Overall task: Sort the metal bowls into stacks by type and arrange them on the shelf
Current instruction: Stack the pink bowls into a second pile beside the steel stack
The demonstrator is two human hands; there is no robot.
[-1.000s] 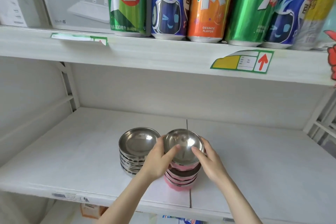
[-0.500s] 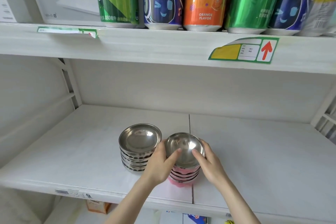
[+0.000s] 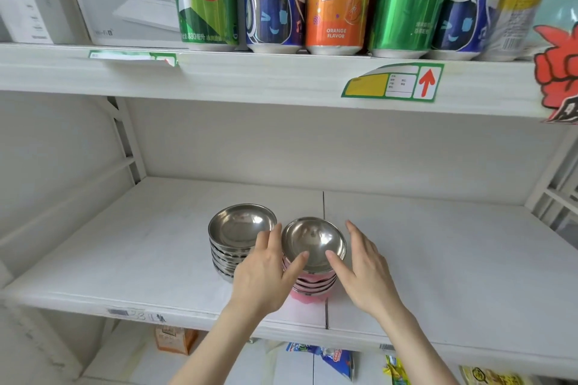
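Two stacks of metal bowls stand side by side near the front of the white shelf (image 3: pixel 438 259). The left stack (image 3: pixel 240 228) is plain steel. The right stack (image 3: pixel 314 242) has pink outer walls and steel insides. My left hand (image 3: pixel 262 275) is at the pink stack's left side, fingers extended up between the two stacks, thumb tip on the top bowl's front rim. My right hand (image 3: pixel 366 269) is at its right side, fingers spread and apart from the bowls, thumb tip at the front rim. Neither hand closes around a bowl.
The shelf above carries a row of soda cans (image 3: pixel 337 0) and white boxes (image 3: pixel 25 9), with price labels (image 3: pixel 391 83) on its edge. Packets (image 3: pixel 331 359) and a small box (image 3: pixel 175 337) lie on the level below. A bracket post (image 3: pixel 125 141) stands at the back left.
Both hands gripped the pink stack before. Now the fingers have opened off it, the right hand's most clearly, and the stack rests on the shelf beside the steel stack.
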